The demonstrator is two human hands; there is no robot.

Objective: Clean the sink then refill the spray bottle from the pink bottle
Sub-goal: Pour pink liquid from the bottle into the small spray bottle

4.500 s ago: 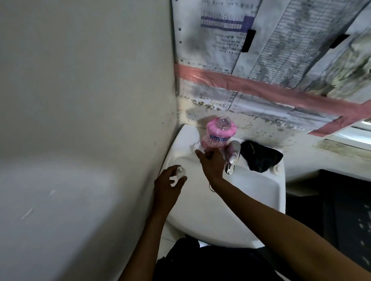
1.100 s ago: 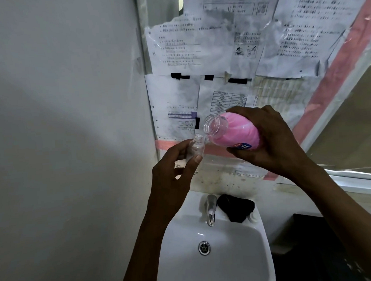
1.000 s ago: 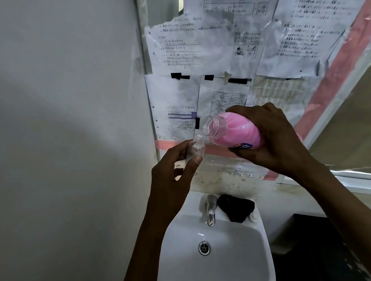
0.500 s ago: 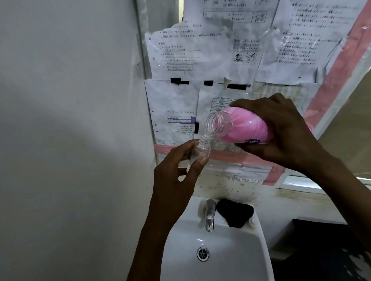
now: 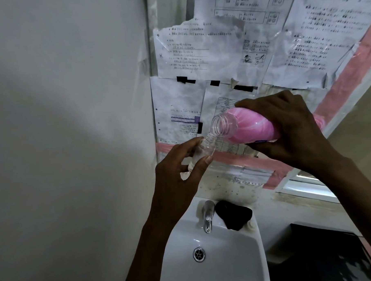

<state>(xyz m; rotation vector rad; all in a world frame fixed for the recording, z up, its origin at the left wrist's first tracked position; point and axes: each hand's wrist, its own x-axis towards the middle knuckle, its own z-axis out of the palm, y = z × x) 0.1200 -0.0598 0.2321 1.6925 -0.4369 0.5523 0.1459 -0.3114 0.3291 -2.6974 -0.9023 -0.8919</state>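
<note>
Pouring looks to be the step in hand. Nearest, below both hands, lies the glossy white sink (image 5: 239, 263) with its chrome tap (image 5: 208, 217) and a black cloth (image 5: 233, 215) beside it. Above, the left hand (image 5: 177, 179) pinches the small clear spray bottle (image 5: 204, 148) between thumb and fingers, its open neck tilted up and rightward. Just right and slightly higher, the right hand (image 5: 290, 131) wraps the smooth pink bottle (image 5: 250, 127), long axis near level, threaded clear mouth touching or just over the small neck. Alignment of those two mouths decides any spill. Behind hang crumpled printed papers (image 5: 199, 50).
</note>
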